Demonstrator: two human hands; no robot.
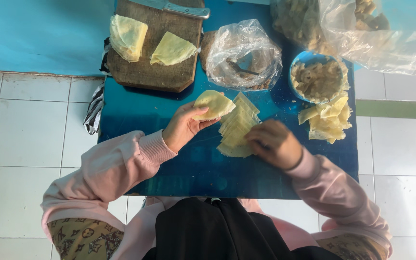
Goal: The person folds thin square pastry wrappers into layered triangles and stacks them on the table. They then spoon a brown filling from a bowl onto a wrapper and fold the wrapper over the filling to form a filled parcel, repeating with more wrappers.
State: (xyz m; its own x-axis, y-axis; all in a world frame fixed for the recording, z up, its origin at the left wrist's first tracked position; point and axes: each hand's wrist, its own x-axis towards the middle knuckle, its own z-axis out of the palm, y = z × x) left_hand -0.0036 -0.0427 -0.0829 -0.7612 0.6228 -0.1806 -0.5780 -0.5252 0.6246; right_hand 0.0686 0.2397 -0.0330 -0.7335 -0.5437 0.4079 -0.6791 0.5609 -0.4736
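Note:
My left hand (183,127) holds a thin pale yellow wrapper sheet (214,104) by its lower left edge, just above the blue table (136,115). My right hand (273,143) rests with fingers curled on a fanned stack of the same cut wrappers (237,130) lying in the middle of the table. Both arms wear pink sleeves.
A wooden cutting board (155,67) at the back left carries two wrapper piles (127,36) and a knife (179,8). A clear plastic bag (242,53) sits beside it. A blue bowl of filling (319,79) and folded pieces (328,120) lie right. White tiled floor surrounds the table.

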